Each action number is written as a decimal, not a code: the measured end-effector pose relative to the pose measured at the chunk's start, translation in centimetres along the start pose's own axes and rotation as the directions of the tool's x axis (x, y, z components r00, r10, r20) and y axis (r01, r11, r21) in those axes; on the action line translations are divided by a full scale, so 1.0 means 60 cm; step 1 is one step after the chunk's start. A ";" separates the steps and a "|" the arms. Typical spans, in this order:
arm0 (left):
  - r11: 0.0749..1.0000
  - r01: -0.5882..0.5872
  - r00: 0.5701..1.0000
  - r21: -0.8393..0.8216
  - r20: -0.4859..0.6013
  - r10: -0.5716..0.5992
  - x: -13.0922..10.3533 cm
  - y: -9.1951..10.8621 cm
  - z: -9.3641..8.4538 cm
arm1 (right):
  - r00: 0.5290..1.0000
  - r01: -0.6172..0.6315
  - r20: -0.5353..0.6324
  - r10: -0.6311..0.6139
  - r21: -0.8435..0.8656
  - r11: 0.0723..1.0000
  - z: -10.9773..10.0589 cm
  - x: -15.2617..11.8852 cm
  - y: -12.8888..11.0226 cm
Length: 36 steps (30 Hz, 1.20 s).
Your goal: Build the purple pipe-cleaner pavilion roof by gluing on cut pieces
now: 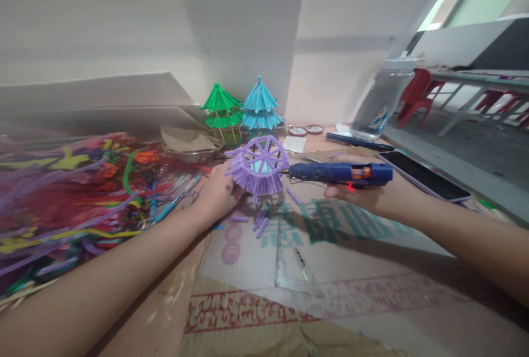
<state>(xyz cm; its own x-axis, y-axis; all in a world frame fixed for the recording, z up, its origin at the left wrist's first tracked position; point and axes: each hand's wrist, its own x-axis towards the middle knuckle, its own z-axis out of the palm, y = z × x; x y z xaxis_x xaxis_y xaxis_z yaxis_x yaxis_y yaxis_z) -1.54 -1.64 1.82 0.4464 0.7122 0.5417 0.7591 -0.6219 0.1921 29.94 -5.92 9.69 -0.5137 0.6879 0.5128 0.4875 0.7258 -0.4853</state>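
My left hand (220, 191) grips a purple pavilion model (256, 178) from its left side, its fingers partly hidden behind the model. The model has an open spoked top and a skirt of purple strips. In my right hand (367, 194) is a dark blue glue gun (326, 172) with a red light glowing below it. Its nozzle points left and meets or nearly meets the model's right rim. Short purple strips (260, 225) lie on the printed board under the model. A green pavilion model (222, 109) and a blue pavilion model (260, 103) stand behind.
Colourful pipe cleaners (82, 191) are heaped at the left. A clear set square (289, 282) lies on the board (351, 313). On the right are a phone (425, 175), a dark pen-like object (357, 141) and a large clear bottle (382, 101). White panels rise behind.
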 end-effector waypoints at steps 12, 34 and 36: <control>0.999 0.005 1.000 0.032 0.015 -0.006 -0.002 -0.008 0.006 | 0.998 -0.057 -0.015 0.056 -0.067 0.996 0.002 -0.006 0.005; 0.999 0.030 0.999 0.012 0.011 -0.030 0.000 0.000 0.001 | 0.996 -0.083 0.030 0.086 -0.073 0.994 -0.001 -0.009 0.012; 0.999 0.038 0.999 0.014 0.014 -0.039 0.000 0.001 0.000 | 0.992 -0.114 0.040 0.116 -0.055 0.992 0.000 -0.009 0.010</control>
<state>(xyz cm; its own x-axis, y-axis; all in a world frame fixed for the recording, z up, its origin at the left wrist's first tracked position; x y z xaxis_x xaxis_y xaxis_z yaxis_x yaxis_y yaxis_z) -1.50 -1.64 1.82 0.4236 0.7403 0.5221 0.7822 -0.5896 0.2014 30.53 -5.88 9.15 -0.4818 0.7669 0.4240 0.5809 0.6417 -0.5007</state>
